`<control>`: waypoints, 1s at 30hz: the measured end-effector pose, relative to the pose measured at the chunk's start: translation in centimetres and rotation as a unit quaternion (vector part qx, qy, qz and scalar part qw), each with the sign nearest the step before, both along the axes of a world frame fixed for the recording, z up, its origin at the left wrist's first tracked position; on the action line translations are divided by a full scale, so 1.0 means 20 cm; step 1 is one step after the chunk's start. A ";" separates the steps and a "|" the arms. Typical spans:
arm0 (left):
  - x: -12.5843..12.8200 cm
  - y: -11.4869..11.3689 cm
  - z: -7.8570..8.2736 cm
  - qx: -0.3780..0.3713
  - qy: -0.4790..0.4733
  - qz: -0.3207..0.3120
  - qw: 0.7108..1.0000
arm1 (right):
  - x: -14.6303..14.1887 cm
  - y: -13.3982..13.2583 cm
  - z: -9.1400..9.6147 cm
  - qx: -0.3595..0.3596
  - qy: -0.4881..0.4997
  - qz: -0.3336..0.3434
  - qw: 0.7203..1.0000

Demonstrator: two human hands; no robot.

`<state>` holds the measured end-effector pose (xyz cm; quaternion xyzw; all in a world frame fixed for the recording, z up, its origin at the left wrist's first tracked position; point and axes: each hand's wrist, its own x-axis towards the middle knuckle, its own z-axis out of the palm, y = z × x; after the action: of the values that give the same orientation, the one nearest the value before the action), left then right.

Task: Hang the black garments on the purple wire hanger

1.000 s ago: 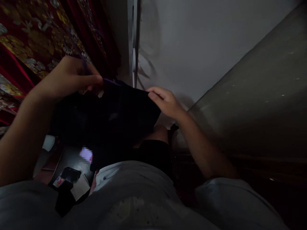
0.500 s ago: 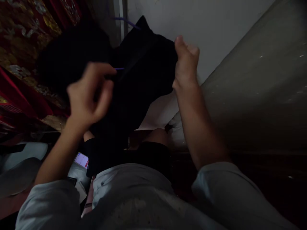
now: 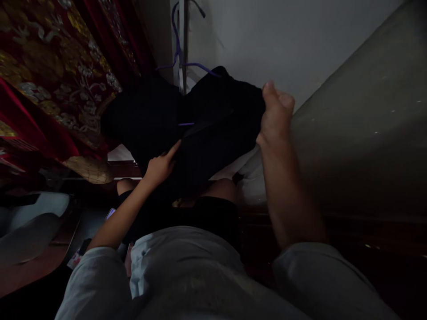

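Note:
A black garment (image 3: 216,146) hangs in front of me on a purple hanger (image 3: 200,66). The hanger's hook and shoulders rise above the cloth, and a bit of its lower bar shows at the neck opening. My right hand (image 3: 276,111) is closed around the garment's right edge and holds it stretched outward, thumb on top. My left hand (image 3: 161,168) lies against the front of the garment below the neck, its index finger stretched out along the cloth. The other left fingers are partly hidden and dark.
Red cloth with gold and silver embroidery (image 3: 60,66) hangs at the left. A pale rounded covered surface (image 3: 360,120) slopes along the right. Behind the hanger are a narrow upright post (image 3: 182,44) and a grey wall (image 3: 283,40). A lit phone (image 3: 110,214) lies partly behind my left forearm.
My left hand has moved right and down onto the garment's front, its index finger now extended. The garment, hanger and right hand appear lower and farther right in view.

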<state>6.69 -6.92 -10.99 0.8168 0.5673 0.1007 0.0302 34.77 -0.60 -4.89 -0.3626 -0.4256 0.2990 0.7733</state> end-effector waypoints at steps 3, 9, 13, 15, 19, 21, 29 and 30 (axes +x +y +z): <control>0.03 0.03 -0.07 -0.013 0.023 -0.033 0.999 | 0.01 0.04 -0.02 -0.001 0.009 0.002 1.000; 0.13 -0.05 -0.31 0.002 -0.078 0.034 0.996 | -0.01 -0.06 -0.07 0.008 -0.147 -0.185 0.972; 0.24 -0.22 -0.44 0.062 -0.283 0.057 0.955 | -0.24 -0.31 -0.23 0.045 -0.080 -0.216 0.972; 0.27 -0.28 -0.45 0.064 -0.350 0.048 0.933 | -0.38 -0.41 -0.37 -0.010 -0.078 -0.085 0.993; 0.28 -0.33 -0.42 0.066 -0.430 0.035 0.900 | -0.52 -0.50 -0.61 -0.185 -0.110 0.152 0.965; 0.28 -0.34 -0.43 0.088 -0.501 0.071 0.858 | -0.52 -0.50 -0.64 -0.211 -0.133 0.201 0.947; 0.30 -0.33 -0.55 0.096 -0.612 0.090 0.779 | -0.44 -0.53 -0.58 -0.247 -0.239 0.273 0.899; 0.29 -0.33 -0.54 0.104 -0.596 0.084 0.792 | -0.44 -0.54 -0.59 -0.249 -0.247 0.265 0.898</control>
<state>12.50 -13.45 -21.80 0.5427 0.4892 0.6276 0.2689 25.98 -11.41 -16.69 -0.4794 -0.5946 0.4901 0.4199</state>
